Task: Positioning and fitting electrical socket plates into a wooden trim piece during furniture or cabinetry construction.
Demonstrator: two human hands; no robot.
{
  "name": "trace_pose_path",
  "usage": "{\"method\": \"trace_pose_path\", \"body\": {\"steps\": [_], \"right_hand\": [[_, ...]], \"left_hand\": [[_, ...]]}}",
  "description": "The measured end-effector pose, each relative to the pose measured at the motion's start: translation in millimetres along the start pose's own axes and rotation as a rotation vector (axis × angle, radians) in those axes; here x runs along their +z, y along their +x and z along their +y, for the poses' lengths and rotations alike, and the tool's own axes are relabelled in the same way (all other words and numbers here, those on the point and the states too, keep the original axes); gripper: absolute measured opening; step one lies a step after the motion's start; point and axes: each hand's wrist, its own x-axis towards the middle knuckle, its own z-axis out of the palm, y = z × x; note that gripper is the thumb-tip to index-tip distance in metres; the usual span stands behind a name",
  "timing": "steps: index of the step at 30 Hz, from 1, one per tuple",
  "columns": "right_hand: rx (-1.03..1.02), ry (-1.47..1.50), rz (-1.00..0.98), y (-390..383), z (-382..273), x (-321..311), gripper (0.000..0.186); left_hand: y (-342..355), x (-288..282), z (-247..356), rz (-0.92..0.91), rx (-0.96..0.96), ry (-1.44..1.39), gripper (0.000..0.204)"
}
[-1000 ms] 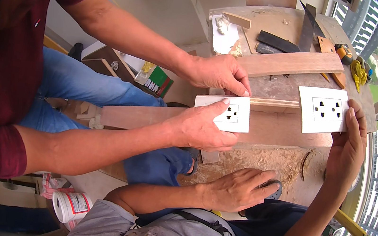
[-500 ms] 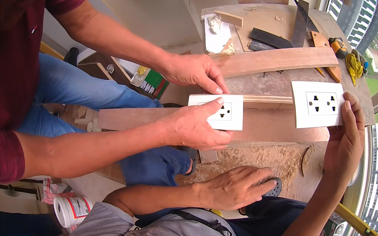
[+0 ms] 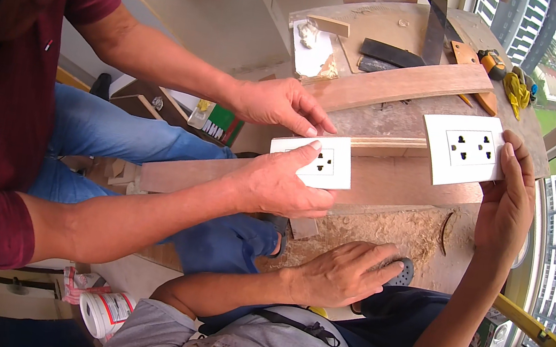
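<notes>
At the right, my right hand (image 3: 507,182) is closed on the edge of a white wall socket plate (image 3: 462,150), thumb on its front, fingers behind. The plate is held up with its sockets in view. My left hand (image 3: 343,273) is low in the middle over my lap, back upward, fingers loosely bent, thumb apart from them; I see nothing in it. Across from it, a co-worker's hand (image 3: 273,180) grips a second white socket plate (image 3: 335,168), partly covering it. The co-worker's other hand (image 3: 287,106) is just above that plate's top edge, fingers apart.
A wooden workbench (image 3: 397,122) carries a long wooden board (image 3: 402,84), dark flat pieces (image 3: 395,54), a tape measure (image 3: 492,63) and yellow gloves (image 3: 516,90). Wood shavings (image 3: 381,240) cover the floor. A window stands right; a white bucket (image 3: 98,313) lies lower left.
The co-worker's upper hand has lifted slightly off the second plate, its fingers spreading. My hands keep nearly the same pose; the whole view has shifted a little.
</notes>
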Motion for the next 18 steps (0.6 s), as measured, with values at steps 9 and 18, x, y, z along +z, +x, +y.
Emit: {"method": "trace_pose_path", "body": {"steps": [9, 18], "right_hand": [[0.003, -0.008, 0.007, -0.7, 0.6, 0.3, 0.025], [0.003, -0.012, 0.005, -0.2, 0.9, -0.2, 0.026]], "left_hand": [[0.0, -1.4, -0.2, -0.007, 0.002, -0.001, 0.055], [1.8, -2.9, 0.5, -0.009, 0.006, 0.006, 0.053]]}}
